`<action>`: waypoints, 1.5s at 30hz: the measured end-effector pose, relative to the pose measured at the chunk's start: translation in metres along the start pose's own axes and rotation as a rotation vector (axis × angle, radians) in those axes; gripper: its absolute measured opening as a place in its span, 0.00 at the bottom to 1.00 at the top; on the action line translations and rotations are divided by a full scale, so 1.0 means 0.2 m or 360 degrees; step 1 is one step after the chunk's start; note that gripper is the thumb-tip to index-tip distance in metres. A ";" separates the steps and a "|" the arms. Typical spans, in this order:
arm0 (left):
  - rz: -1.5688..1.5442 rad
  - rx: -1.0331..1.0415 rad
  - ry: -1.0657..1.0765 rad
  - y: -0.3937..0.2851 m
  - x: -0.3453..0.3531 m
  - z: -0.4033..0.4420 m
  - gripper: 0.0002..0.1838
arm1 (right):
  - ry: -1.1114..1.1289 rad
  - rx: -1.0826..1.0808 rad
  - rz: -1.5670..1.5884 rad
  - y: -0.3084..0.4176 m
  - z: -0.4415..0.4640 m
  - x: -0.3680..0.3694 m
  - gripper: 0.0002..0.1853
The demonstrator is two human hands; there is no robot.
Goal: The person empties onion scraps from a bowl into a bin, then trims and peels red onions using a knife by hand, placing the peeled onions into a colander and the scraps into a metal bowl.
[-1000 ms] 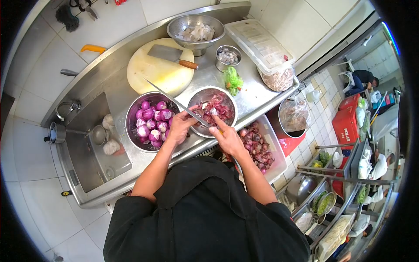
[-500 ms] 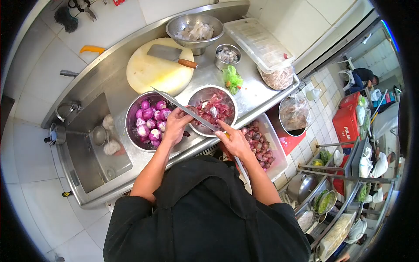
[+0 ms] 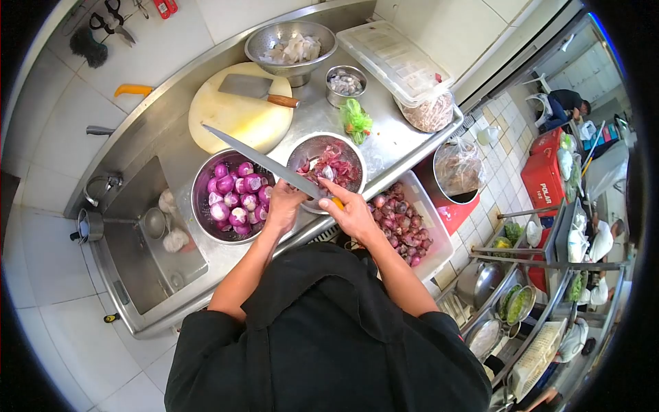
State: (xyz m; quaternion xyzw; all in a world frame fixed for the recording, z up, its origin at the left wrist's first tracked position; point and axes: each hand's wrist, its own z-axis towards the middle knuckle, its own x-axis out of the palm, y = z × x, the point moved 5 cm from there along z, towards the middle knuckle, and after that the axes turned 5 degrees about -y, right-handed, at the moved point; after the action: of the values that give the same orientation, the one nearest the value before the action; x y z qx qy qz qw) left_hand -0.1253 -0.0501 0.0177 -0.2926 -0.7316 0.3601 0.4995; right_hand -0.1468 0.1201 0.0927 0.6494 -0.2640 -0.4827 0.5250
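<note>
In my right hand is a long knife with an orange handle. Its blade points up and left, passing over the bowl of peeled red onions and the edge of the colander. My left hand is closed just under the blade near the handle; whatever its fingers hold is hidden. To its left stands a steel bowl of peeled red onions. Just beyond both hands, a steel colander contains onion skins. Unpeeled red onions fill a white crate at right, below the counter edge.
A cleaver lies on a round cutting board. Behind are another colander, a small steel pot, a green bag and a plastic container. The sink is at left. Another person sits far right.
The knife blade has turned and shows more of its flat side. My hands have shifted slightly closer together, and the right hand's fingers have bent more around the handle. The view has moved a little.
</note>
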 end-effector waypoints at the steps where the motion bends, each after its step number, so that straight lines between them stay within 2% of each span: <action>1: -0.0012 -0.0005 0.0004 0.01 0.00 0.00 0.23 | 0.0008 0.0019 0.0048 -0.02 0.01 0.01 0.29; 8: 0.0072 -0.0024 0.0079 -0.07 0.02 -0.01 0.21 | 0.0121 0.0291 0.0314 -0.08 0.05 0.02 0.26; 12: 0.0049 -0.0037 0.0122 -0.04 0.00 0.00 0.22 | 0.0063 0.0436 0.0476 -0.12 0.06 0.03 0.24; 15: 0.0084 -0.0035 0.0130 -0.02 0.00 0.01 0.23 | -0.0125 0.0255 0.0385 -0.15 0.07 0.05 0.22; 19: 0.0123 -0.0018 0.0185 -0.04 0.03 0.00 0.25 | -0.0270 0.0226 0.0279 -0.19 0.09 0.07 0.21; 22: 0.0200 -0.0013 0.0202 -0.08 0.05 0.00 0.26 | -0.0338 0.0564 0.0453 -0.33 0.12 0.00 0.25; 23: 0.0184 0.0001 0.0175 -0.07 0.04 0.02 0.25 | -0.0115 0.0725 0.0658 -0.32 0.10 -0.03 0.27; 24: 0.0176 -0.0031 0.0163 -0.06 0.02 0.04 0.25 | -0.0051 0.0728 0.0694 -0.28 0.08 -0.04 0.28; 29: 0.0178 -0.0114 0.0176 -0.01 0.03 0.07 0.22 | 0.0232 0.0425 0.0722 -0.14 0.07 0.00 0.29; 35: 0.0286 -0.0052 0.0104 -0.03 0.04 0.07 0.21 | -0.0082 -0.0129 0.0322 -0.21 0.10 0.05 0.23; 37: 0.0263 0.0001 0.0055 -0.05 0.06 0.07 0.22 | -0.0175 -0.0140 0.0343 -0.21 0.11 0.06 0.22; 42: 0.0369 -0.0046 0.0079 -0.06 0.02 0.09 0.24 | -0.0126 0.0326 0.0643 -0.16 0.10 0.06 0.20; 45: 0.0377 -0.0085 0.0114 -0.10 0.04 0.07 0.23 | 0.0244 0.0766 0.0907 -0.28 0.10 0.05 0.21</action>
State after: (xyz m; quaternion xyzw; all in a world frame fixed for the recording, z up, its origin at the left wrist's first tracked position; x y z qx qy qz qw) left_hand -0.1423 -0.0591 0.0345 -0.4028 -0.6831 0.3862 0.4712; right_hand -0.1705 0.1203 0.0381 0.6889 -0.4998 -0.1914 0.4889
